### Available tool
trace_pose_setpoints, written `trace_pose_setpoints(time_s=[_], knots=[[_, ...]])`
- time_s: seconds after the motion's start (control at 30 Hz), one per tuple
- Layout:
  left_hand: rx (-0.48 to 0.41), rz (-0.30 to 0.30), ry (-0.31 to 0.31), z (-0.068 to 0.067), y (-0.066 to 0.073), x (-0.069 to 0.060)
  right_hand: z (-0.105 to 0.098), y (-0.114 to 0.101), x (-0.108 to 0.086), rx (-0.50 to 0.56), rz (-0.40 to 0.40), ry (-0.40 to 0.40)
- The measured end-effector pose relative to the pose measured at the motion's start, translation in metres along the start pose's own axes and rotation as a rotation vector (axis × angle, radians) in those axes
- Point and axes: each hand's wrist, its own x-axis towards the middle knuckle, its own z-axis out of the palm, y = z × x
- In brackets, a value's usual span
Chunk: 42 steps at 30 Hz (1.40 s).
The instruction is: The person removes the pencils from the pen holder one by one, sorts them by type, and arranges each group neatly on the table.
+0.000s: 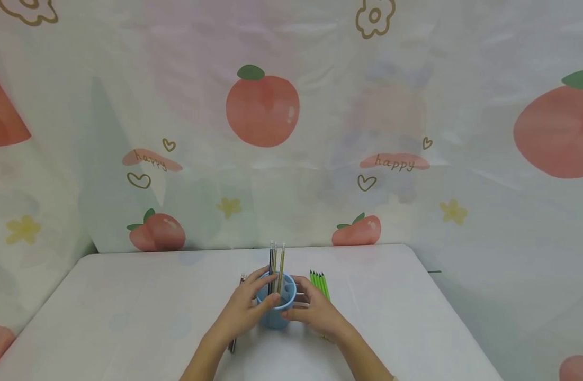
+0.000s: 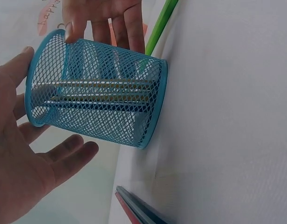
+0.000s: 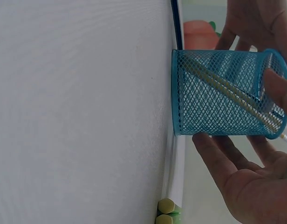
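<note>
A light blue mesh pencil cup (image 1: 277, 319) stands about upright between the two hands, its base at or close to the tabletop. Several pencils (image 1: 282, 259), dark and gold with eraser ends up, lean inside it. The left hand (image 1: 245, 306) holds the cup's rim at the left, its forefinger and thumb over the opening near the pencils; the lower fingers spread away from the wall in the left wrist view. From the right, the right hand (image 1: 317, 309) holds the cup, thumb at the near rim and fingers along the mesh wall (image 3: 218, 93).
Several green pencils (image 1: 322, 284) lie side by side behind the right hand; their ends (image 3: 167, 206) show in the right wrist view. Dark pencils (image 1: 232, 346) lie left of the cup, partly covered by the left hand. A fruit-print cloth (image 1: 291, 196) hangs behind the white table (image 1: 153, 307).
</note>
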Motion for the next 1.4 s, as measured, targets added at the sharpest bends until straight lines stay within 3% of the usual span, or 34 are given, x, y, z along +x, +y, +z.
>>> trace_pose_setpoints(time_s=[0.2, 0.93, 1.4], knots=[[-0.044, 0.002, 0.035, -0.003, 0.0, 0.0, 0.0, 0.0, 0.0, -0.001, -0.001, 0.002], [-0.042, 0.003, 0.205, -0.013, 0.005, 0.002, 0.0, 0.001, 0.002, -0.027, 0.02, 0.018], [-0.055, 0.08, 0.266, -0.025, 0.013, 0.0, 0.001, -0.001, 0.002, -0.024, 0.02, 0.023]])
